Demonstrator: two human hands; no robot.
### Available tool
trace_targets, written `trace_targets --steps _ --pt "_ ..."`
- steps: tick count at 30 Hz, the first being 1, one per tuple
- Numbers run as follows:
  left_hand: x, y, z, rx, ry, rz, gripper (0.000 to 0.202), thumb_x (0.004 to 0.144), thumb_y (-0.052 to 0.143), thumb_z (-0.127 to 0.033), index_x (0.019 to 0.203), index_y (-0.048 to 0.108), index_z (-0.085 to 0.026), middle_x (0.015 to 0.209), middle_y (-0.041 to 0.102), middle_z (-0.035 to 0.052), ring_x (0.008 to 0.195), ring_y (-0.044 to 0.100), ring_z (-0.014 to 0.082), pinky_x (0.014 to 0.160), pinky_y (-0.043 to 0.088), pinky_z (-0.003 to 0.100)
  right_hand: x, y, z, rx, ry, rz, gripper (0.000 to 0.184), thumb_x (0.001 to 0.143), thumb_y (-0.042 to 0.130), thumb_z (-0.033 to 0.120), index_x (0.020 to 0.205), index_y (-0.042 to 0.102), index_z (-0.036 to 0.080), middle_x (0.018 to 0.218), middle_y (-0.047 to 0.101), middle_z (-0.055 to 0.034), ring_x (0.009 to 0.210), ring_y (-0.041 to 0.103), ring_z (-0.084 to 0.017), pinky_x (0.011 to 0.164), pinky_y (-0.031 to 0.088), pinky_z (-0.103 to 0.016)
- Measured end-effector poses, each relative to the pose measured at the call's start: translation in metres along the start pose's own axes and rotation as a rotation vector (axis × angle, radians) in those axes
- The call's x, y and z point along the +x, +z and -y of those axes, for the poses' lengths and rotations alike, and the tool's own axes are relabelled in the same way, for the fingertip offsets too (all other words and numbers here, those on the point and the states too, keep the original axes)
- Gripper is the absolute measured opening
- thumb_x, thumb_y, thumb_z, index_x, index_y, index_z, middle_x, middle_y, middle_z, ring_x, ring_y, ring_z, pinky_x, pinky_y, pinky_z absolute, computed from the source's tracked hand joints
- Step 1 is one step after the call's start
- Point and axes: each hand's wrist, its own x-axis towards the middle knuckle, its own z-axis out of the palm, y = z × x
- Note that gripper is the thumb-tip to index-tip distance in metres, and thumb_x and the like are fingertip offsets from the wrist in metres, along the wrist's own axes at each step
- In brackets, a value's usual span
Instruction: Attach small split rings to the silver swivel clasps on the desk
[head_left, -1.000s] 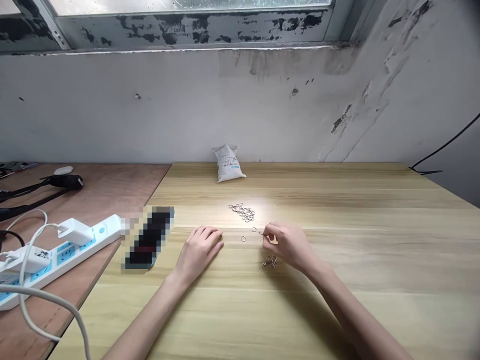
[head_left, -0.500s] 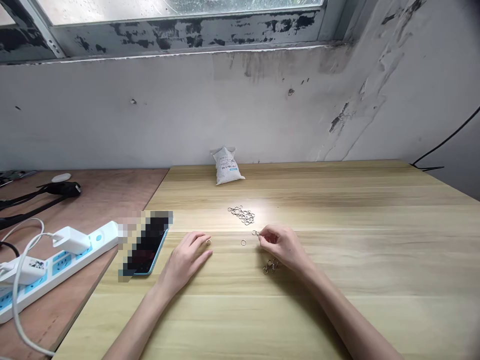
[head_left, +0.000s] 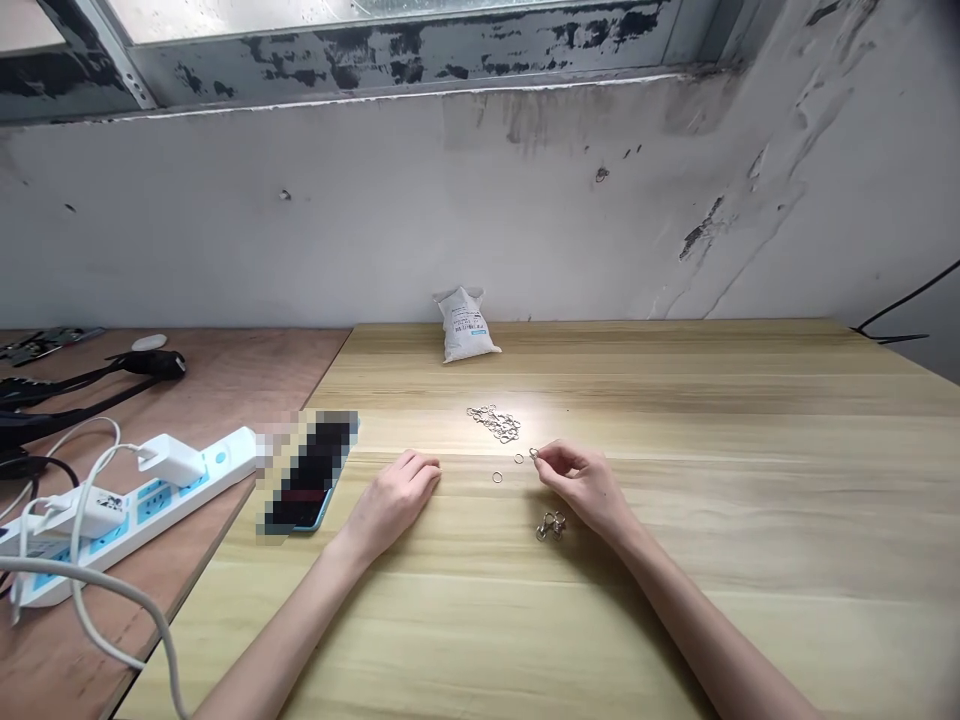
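Observation:
My right hand (head_left: 581,485) rests on the light wooden table (head_left: 675,560) with thumb and forefinger pinched on a small metal ring at their tips. Two loose rings lie just left of it, one (head_left: 518,458) near the fingertips and another (head_left: 497,477) further left. A small cluster of metal clasps (head_left: 551,526) sits beside the right wrist. A pile of several rings (head_left: 495,422) lies beyond the hands. My left hand (head_left: 394,500) lies palm down on the table with fingers curled loosely and together; whether anything is under them is hidden.
A small white bag (head_left: 465,325) stands at the table's back edge by the wall. A phone (head_left: 307,480) lies at the table's left edge. On the darker table to the left sit a white power strip (head_left: 127,505) with plugs and cables and black straps (head_left: 90,385).
The right hand's pinched fingertips moved slightly right, away from the loose rings. The left hand closed its fingers together, and the ring seen by its fingertips is no longer visible.

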Motion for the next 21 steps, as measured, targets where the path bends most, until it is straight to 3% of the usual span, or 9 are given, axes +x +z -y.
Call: trace_targets --steps 9,13,17,21 --pt "0.035 0.02 -0.023 -0.353 -0.126 -0.123 0.007 0.087 0.061 -0.018 0.083 0.066 -0.019 0.083 0.07 0.0021 0.081 0.064 0.0164 0.074 0.053 0.03 0.004 0.017 0.005 0.291 0.144 0.117 0.023 0.076 0.067 0.039 0.075 0.056 0.019 0.07 0.072 -0.0042 0.056 0.062 -0.013 0.054 0.051 -0.025" --pt "0.05 0.033 -0.026 -0.499 -0.238 -0.19 0.009 0.089 0.061 -0.023 0.088 0.068 -0.018 0.086 0.073 0.0034 0.078 0.069 0.0149 0.072 0.057 0.027 0.011 0.023 0.01 0.374 0.183 0.181 0.026 0.075 0.071 0.041 0.082 0.064 0.017 0.075 0.074 -0.006 0.056 0.064 -0.013 0.058 0.055 -0.028" --pt "0.053 0.042 -0.025 -0.589 -0.294 -0.201 0.015 0.088 0.062 -0.024 0.099 0.071 -0.019 0.094 0.075 0.0051 0.084 0.071 0.0164 0.074 0.059 0.027 0.014 0.03 0.011 0.389 0.18 0.17 0.037 0.08 0.067 0.049 0.098 0.068 0.016 0.089 0.074 -0.0088 0.063 0.067 -0.015 0.066 0.059 -0.033" --pt "0.049 0.04 -0.023 -0.623 -0.308 -0.193 0.01 0.085 0.065 -0.021 0.09 0.074 -0.019 0.089 0.075 0.0042 0.082 0.072 0.0167 0.074 0.059 0.028 0.009 0.035 0.006 0.33 0.106 0.105 0.035 0.087 0.061 0.048 0.104 0.065 0.018 0.101 0.073 -0.0106 0.064 0.068 -0.016 0.066 0.059 -0.034"
